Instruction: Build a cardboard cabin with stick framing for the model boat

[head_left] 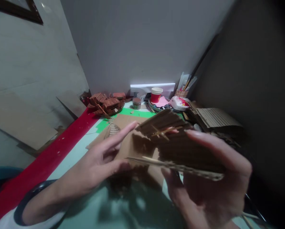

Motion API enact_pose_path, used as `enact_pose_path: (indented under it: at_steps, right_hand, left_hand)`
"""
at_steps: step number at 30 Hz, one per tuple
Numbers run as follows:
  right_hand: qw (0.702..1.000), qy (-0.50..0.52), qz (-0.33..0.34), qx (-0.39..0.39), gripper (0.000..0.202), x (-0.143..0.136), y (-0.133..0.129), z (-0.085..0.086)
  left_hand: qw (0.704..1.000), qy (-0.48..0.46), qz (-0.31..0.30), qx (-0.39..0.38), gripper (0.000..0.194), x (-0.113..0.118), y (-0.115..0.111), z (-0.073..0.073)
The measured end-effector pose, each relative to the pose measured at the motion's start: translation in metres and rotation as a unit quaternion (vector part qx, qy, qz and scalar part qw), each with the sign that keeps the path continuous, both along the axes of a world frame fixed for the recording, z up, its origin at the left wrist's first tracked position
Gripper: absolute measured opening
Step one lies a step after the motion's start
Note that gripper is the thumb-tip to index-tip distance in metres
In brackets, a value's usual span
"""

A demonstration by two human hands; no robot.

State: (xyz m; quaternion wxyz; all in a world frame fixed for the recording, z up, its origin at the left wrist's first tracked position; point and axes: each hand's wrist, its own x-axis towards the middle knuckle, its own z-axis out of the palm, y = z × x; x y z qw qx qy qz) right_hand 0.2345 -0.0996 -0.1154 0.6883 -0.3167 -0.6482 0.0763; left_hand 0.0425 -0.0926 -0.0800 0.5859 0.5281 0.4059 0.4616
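Note:
A brown corrugated cardboard piece, folded or joined along one side, hangs above the table, with thin crossed sticks on its inner face. My right hand grips its right part, fingers over the top and under the lower edge. On the left, my left hand has its thumb and forefinger apart, close to the left end of the piece; whether the fingertips touch it is unclear. Behind and below lies more plain brown cardboard, partly hidden by the hands.
Reddish-brown cardboard models stand at the back left. Further right are a small jar, a red paper cup on a round tray, a white plastic bag and a holder with sticks. Corrugated scraps are piled on the right.

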Motion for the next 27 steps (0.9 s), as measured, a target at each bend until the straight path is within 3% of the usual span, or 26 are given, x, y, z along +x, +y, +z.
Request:
enact_pose_path:
  at_steps: [5, 12, 15, 22, 27]
  right_hand:
    - [0.996, 0.082, 0.025, -0.003, 0.058, -0.002, 0.001, 0.015]
    - [0.997, 0.068, 0.027, -0.018, 0.058, -0.003, 0.005, 0.010]
    - [0.998, 0.053, 0.021, -0.004, 0.063, -0.002, 0.004, 0.009]
    - [0.996, 0.036, 0.065, -0.046, 0.062, -0.002, 0.000, 0.001]
    - [0.997, 0.041, 0.051, -0.045, 0.060, 0.004, 0.003, 0.003]
  left_hand:
    - [0.998, -0.032, 0.052, -0.012, 0.092, -0.006, 0.009, -0.006]
    - [0.991, -0.052, 0.122, 0.000, 0.092, -0.003, 0.012, -0.007]
    - [0.984, -0.079, 0.159, 0.011, 0.081, -0.002, 0.013, -0.005]
    - [0.979, -0.084, 0.185, 0.006, 0.019, -0.005, 0.015, -0.008]
    - [0.973, -0.066, 0.222, 0.015, 0.012, -0.009, 0.016, -0.008]
